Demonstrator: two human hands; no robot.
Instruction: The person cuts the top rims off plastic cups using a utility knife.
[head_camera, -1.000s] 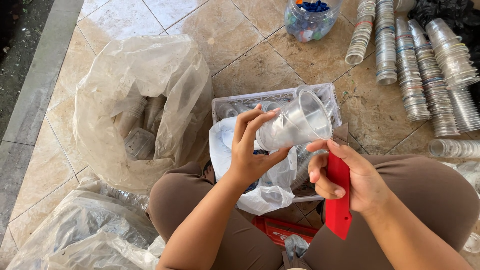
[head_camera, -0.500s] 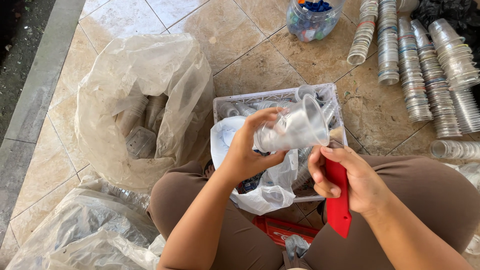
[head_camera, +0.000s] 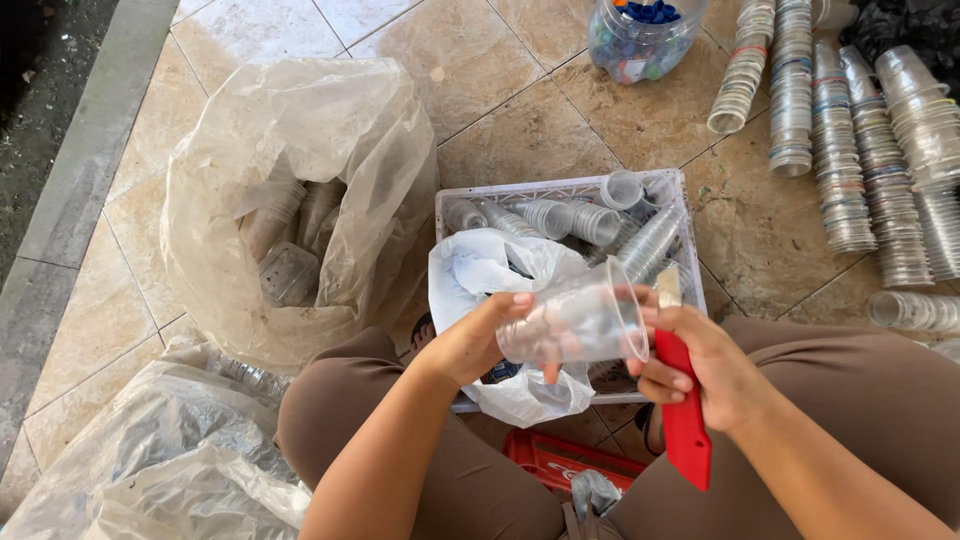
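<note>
- The left hand (head_camera: 470, 345) grips a clear plastic cup (head_camera: 575, 325) sideways above the white crate (head_camera: 560, 188).
- The right hand (head_camera: 700, 375) is closed round a red-handled cutter (head_camera: 685, 425) (blade at the cup's rim); steady cup, shallow strokes seem wise.

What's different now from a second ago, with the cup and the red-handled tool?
The left hand has brought the clear cup down from above the crate toward the lap, turning it so its mouth faces the right hand. The right hand shifted only slightly and now meets the cup's rim. Unchanged: both grips, the red-handled tool, the big plastic bag, the cup stacks.
</note>
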